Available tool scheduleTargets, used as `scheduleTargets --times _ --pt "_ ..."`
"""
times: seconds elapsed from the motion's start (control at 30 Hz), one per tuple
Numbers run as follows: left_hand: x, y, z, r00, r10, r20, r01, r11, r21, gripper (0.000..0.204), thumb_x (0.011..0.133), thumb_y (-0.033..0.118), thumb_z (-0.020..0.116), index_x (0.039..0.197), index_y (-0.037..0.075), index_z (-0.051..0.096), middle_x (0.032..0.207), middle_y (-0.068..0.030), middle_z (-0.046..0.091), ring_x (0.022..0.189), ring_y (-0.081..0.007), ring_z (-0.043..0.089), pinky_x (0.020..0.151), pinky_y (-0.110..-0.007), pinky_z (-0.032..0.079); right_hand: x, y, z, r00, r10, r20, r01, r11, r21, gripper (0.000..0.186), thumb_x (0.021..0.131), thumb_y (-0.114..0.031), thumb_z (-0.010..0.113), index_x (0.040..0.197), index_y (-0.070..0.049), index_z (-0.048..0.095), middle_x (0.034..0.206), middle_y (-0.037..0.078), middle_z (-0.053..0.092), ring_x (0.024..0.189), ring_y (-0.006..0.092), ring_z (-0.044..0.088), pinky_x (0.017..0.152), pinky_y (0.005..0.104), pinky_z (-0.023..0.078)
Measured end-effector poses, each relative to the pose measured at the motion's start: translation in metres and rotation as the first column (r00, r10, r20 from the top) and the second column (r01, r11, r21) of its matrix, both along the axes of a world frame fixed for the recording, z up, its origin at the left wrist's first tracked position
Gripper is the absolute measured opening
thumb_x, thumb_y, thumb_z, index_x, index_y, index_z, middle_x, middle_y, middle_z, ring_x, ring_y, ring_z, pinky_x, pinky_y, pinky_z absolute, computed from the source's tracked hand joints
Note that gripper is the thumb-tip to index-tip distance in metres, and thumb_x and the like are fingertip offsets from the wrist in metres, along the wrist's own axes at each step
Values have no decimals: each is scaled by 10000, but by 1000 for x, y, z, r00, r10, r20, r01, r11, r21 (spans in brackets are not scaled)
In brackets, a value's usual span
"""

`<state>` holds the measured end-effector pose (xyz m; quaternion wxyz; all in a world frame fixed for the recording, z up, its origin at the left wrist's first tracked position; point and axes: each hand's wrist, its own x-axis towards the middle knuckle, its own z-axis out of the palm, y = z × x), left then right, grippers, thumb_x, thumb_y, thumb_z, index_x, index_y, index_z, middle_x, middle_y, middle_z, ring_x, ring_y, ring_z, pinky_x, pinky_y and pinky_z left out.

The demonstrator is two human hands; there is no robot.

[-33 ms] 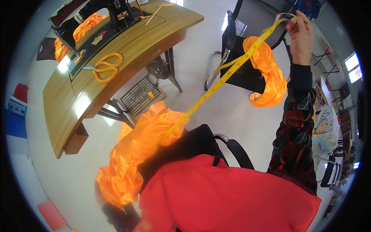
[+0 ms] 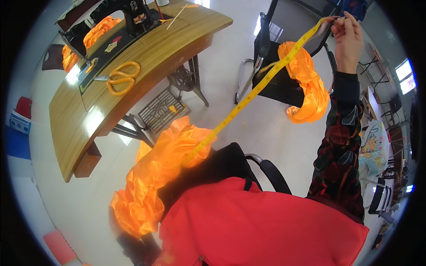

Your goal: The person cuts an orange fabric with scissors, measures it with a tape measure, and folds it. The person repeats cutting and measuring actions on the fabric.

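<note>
At the upper right, my right hand (image 2: 348,43) is raised, its fingers pinched on one end of a yellow tape measure (image 2: 248,96). The tape slants down to the left and meets a bunched, shiny orange cloth (image 2: 171,155). That cloth lies over my left side, beside my red apron (image 2: 262,221). My left forearm (image 2: 140,250) shows low at the left. Cloth and blur hide my left hand's fingers. Another gathered orange cloth (image 2: 306,84) hangs over a black chair (image 2: 270,84) ahead.
Left of me stands a wooden sewing table (image 2: 177,48) with a black sewing machine (image 2: 133,17) and orange-handled scissors (image 2: 123,78). Below it is a metal treadle (image 2: 162,111). A black chair armrest (image 2: 275,177) rises close by. A red notebook-like item (image 2: 60,246) lies lower left.
My right hand has shifted slightly, and its fingers have closed a little around the tape end. The tape's hanging loop near the chair has moved up and right.
</note>
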<state>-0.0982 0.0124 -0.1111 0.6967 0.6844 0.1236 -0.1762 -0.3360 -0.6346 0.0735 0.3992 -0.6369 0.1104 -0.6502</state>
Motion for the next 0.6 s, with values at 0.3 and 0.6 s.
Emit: scheduleTargets --times 0.3,0.6 --pt "2 -25 11 981 6 -196 -53 970 -236 526 971 392 373 1342 20 408 1351 -154 468 1214 -321 474 1038 -442 365 -47 -75 55 942 -327 72 330 943 -32 182 919 -126 570 1036 -8 643 921 92 684 740 107 627 643 211 530" --pt "7 -21 -6 902 -177 -394 -76 832 -549 525 960 366 402 1345 10 395 1338 -174 473 1198 -337 485 1025 -458 380 -5 -51 28 813 -231 -534 260 965 -22 287 951 -328 507 1141 -161 643 1057 -5 620 836 93 527 703 215 440"
